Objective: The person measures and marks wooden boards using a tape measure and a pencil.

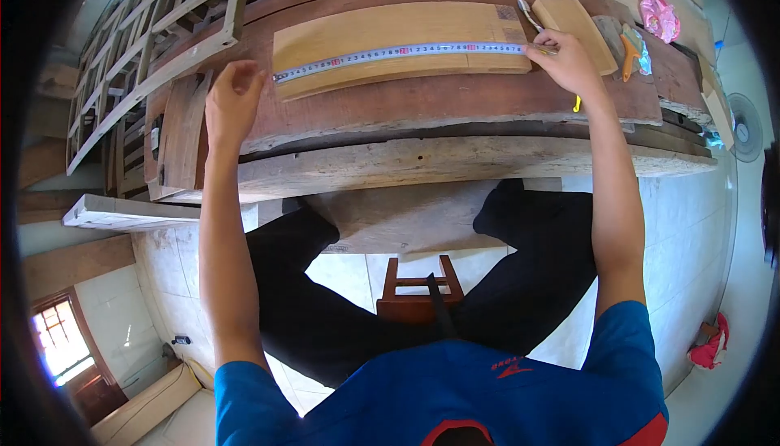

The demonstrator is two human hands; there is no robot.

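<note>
A light wooden board [366,28] lies lengthwise on the dark wooden bench [325,123]. Along the board runs a tape measure's blade [390,53], its left end at the board's left edge. My right hand [561,54] pinches the blade near the board's right end. Just left of the board my left hand [233,105] is raised, thumb and fingers curved with a gap between them, holding nothing. A pencil-like tool [528,14] lies beside my right hand. Right of it rests a shorter wooden block [575,28].
An orange-handled tool [630,56] and a pink bag [659,14] lie on the right of the bench. Wooden lattice frames [154,48] stand at the left. A small red-brown stool [418,308] is between the legs. A fan [743,127] stands far right.
</note>
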